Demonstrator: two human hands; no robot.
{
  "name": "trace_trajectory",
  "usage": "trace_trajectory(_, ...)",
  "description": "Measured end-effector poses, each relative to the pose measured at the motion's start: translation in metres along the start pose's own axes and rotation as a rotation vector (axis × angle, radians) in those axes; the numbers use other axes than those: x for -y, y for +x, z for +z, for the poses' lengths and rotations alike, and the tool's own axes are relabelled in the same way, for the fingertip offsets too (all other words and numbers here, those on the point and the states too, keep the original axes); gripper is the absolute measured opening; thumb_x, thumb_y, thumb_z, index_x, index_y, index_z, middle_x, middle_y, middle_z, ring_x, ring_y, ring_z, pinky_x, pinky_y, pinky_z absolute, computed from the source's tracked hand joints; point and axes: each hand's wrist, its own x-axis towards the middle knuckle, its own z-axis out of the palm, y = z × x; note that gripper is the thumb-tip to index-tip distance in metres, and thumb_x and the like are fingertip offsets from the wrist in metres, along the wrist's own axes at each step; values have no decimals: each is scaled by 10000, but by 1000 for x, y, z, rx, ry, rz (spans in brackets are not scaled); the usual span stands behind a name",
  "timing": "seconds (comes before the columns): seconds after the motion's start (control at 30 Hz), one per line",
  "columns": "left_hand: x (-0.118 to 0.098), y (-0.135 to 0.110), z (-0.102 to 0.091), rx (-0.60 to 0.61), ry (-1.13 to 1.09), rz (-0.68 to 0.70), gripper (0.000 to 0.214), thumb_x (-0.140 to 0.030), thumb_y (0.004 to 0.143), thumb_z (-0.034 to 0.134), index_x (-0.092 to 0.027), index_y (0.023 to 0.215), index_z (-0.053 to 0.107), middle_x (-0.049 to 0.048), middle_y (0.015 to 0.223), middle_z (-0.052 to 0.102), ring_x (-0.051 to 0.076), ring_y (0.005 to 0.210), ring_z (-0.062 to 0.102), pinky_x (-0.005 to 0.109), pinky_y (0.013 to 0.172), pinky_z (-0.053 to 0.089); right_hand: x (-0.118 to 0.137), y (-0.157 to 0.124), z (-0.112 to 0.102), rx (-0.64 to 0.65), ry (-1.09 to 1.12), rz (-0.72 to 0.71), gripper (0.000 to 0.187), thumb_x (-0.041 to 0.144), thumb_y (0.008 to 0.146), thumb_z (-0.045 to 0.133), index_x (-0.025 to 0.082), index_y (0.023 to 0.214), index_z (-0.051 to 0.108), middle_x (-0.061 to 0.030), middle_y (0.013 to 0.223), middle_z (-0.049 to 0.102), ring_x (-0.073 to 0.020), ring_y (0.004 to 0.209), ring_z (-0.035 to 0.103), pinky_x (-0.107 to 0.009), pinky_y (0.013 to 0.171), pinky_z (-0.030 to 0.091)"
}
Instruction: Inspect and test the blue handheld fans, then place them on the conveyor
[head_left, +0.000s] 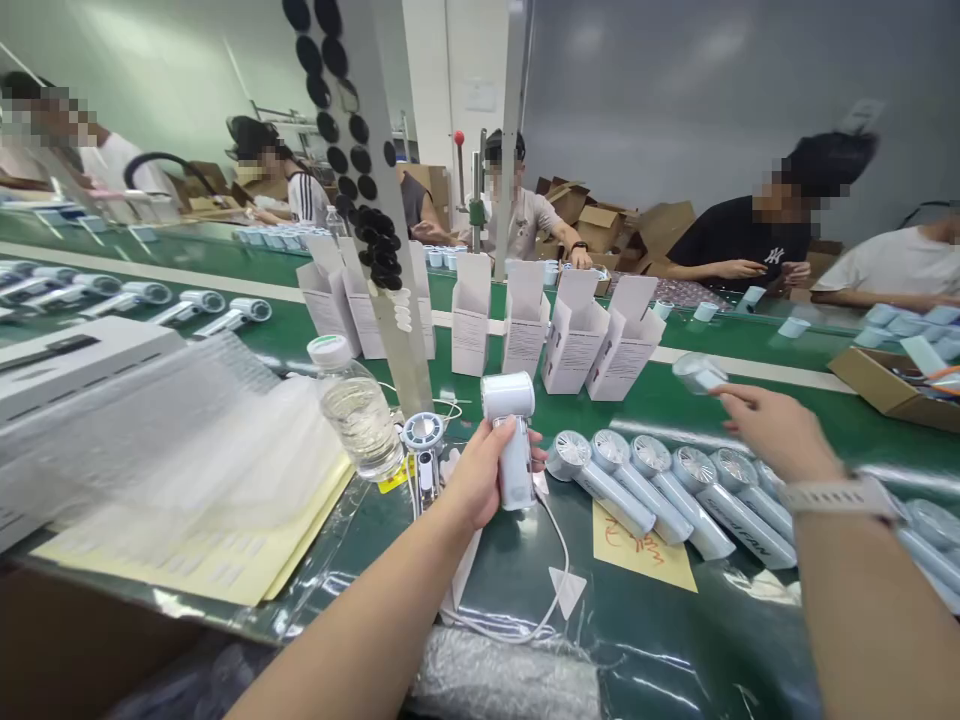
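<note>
My left hand [491, 470] is wrapped round the pale blue handle of a handheld fan [508, 396], whose white round head points up. Off to the right, my right hand [776, 425] pinches a small, partly clear, pale rounded piece [699, 374]; motion blur hides its exact kind. Below and left of that hand, several pale blue handheld fans [649, 480] lie side by side in a slanted row, some of them partly behind my right forearm. Another small fan [424, 435], with a dark-ringed face, stands just left of my left hand.
Several open white boxes [471, 330] stand ahead on the green table. A clear bottle [356, 415] stands beside a metal post [382, 200]. Bubble wrap and papers [172, 540] lie left. A white cable [559, 540] loops below my left hand. Co-workers sit across the table.
</note>
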Motion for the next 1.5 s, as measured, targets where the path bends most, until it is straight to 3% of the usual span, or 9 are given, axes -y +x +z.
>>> trace_trajectory(0.13,1,-6,4,133,-120,-24,194,-267,885,572,-170,1053,572,106,1007,727,245,865,716,454,878,547,29,-58,-24,-99,208,185,312,371,905,536,250,1094,752,-114,748,765,-304,708,716,-386,539,458)
trace_trajectory(0.33,4,-8,2,287,-252,-95,255,-314,905,613,-142,1090,647,144,1120,718,292,1050,687,505,1002,501,88,-87,25,-35,408,-315,289,311,921,491,243,1027,750,-99,1081,720,-282,908,691,-419,732,539)
trace_trajectory(0.53,6,2,-4,134,-399,-99,429,-534,826,693,-113,903,717,110,902,743,238,887,708,373,884,560,122,-110,79,82,308,-538,316,111,878,433,200,910,735,-147,1395,558,-319,1290,537,-474,993,484)
trace_trajectory(0.63,3,7,-8,10,-444,-16,419,-524,767,757,-121,878,726,66,821,739,189,740,691,336,792,571,124,-116,92,329,193,-395,308,77,906,369,195,854,648,-126,1168,706,-235,1092,676,-339,873,531)
trace_trajectory(0.73,-1,10,-10,-17,-445,34,427,-537,721,791,-134,851,735,52,810,746,175,711,688,310,753,572,129,-121,105,416,47,-239,216,95,918,408,146,889,615,-163,851,736,-281,784,728,-349,669,513)
trace_trajectory(0.9,-7,9,-14,65,-414,37,636,-665,509,847,-130,835,739,81,859,762,242,811,714,365,802,580,140,-132,114,490,50,-226,150,49,900,462,125,898,592,-227,938,718,-316,821,731,-335,640,469)
trace_trajectory(1.07,-9,10,-17,135,-402,53,710,-759,424,809,-139,752,701,125,886,765,348,1030,696,418,886,552,133,-133,97,729,389,-268,81,166,943,488,186,930,565,-30,771,705,-169,663,695,-260,609,490)
trace_trajectory(1.2,-8,9,-15,118,-363,123,687,-791,472,761,-147,694,669,131,994,761,307,984,713,376,842,560,125,-131,91,1048,956,-65,229,385,906,565,163,927,620,54,575,567,-106,438,533,-231,467,424)
trace_trajectory(1.5,-9,5,-11,156,-261,187,723,-864,470,674,-153,601,647,119,978,757,305,934,720,377,763,582,144,-151,100,706,1263,49,366,512,837,648,208,679,518,64,504,532,-112,465,542,-255,534,438)
